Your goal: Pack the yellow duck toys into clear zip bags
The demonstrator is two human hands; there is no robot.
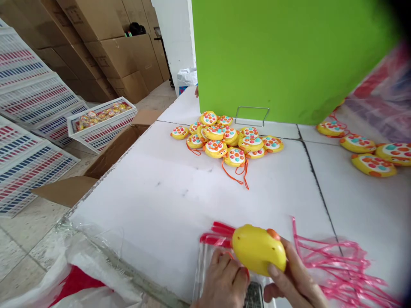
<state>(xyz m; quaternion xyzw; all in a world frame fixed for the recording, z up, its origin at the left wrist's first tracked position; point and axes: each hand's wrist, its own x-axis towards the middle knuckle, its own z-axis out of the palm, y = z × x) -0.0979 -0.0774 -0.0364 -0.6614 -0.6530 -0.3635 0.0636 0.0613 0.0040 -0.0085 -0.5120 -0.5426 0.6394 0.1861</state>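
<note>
My right hand grips a yellow animal-shaped toy, its plain yellow back turned up and an orange part sticking out at the top. My left hand is closed just left of it, with bits of orange cord showing at the fingers. Beneath my left hand lie clear plastic bags with red top strips. Under the toy, between the hands, a dark patterned patch shows. Further back is a pile of similar toys, dotted faces up, some with orange cord loops.
Pink plastic strips are heaped at the right. More toys lie beyond a table seam. A green panel stands behind a wire stand. At left are an open carton, white baskets and stacked boxes.
</note>
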